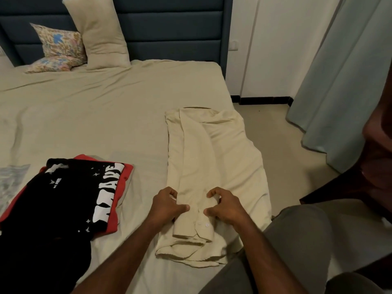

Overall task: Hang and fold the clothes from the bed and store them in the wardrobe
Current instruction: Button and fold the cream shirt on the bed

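A cream button shirt lies lengthwise near the bed's right edge, its sides folded in to a long strip. My left hand and my right hand sit side by side on its near end. Each pinches a folded sleeve cuff between thumb and curled fingers, just above two white buttons. To the left lies a stack of folded clothes, with a black printed T-shirt on top of a red garment. No wardrobe is in view.
The bed has a beige sheet, with a plain pillow and two floral cushions against a dark blue headboard. A grey patterned cloth lies at the far left. A pale curtain hangs to the right over the floor.
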A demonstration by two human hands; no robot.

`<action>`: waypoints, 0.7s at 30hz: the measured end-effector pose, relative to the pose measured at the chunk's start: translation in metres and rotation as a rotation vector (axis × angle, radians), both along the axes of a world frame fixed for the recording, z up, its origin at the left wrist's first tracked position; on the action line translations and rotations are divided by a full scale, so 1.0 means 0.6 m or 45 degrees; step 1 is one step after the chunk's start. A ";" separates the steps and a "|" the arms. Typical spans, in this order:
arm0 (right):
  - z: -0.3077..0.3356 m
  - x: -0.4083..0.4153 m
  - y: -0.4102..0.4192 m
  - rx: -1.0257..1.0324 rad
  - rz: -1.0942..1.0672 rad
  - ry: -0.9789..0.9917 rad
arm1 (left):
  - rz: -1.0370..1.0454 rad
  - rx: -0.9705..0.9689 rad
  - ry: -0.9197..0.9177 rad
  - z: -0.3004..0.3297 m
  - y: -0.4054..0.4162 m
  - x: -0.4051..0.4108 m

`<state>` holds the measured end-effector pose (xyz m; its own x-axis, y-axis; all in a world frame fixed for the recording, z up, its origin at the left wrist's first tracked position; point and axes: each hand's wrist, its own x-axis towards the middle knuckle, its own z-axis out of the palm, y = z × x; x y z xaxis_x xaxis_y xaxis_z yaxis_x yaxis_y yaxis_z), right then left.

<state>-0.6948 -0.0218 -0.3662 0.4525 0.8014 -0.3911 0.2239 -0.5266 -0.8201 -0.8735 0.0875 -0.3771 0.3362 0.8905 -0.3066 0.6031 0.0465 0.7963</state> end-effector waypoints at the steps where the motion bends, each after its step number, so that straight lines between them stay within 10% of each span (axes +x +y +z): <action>1: 0.001 0.002 -0.001 0.003 0.018 -0.082 | 0.007 0.093 0.059 0.000 0.001 0.002; 10: -0.008 0.059 -0.012 0.115 -0.230 -0.008 | -0.028 0.385 0.385 0.006 0.026 0.055; 21: -0.009 0.023 0.009 0.033 0.096 0.082 | 0.090 0.338 0.156 -0.022 0.050 0.028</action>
